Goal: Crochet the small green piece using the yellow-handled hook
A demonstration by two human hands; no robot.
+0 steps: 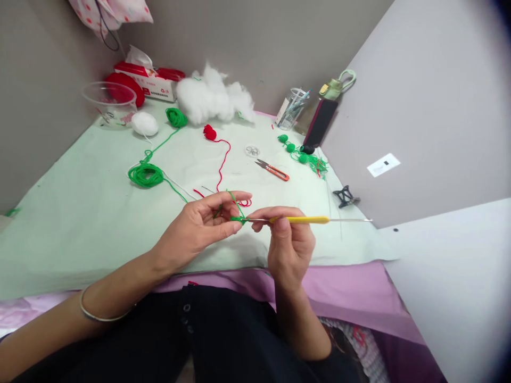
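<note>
Now my left hand pinches the green crochet above the near middle of the bench, its yarn taut over a raised finger. My right hand grips the yellow hook, left end at the crochet. Farther off lie a green coil, left, and snips, right.

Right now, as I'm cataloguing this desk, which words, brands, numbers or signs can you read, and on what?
"YODA", probably: red print on the tissue box; its smaller print is unreadable.
White card: marks too small to read.
Clear cup: its label is too blurred to read.
</note>
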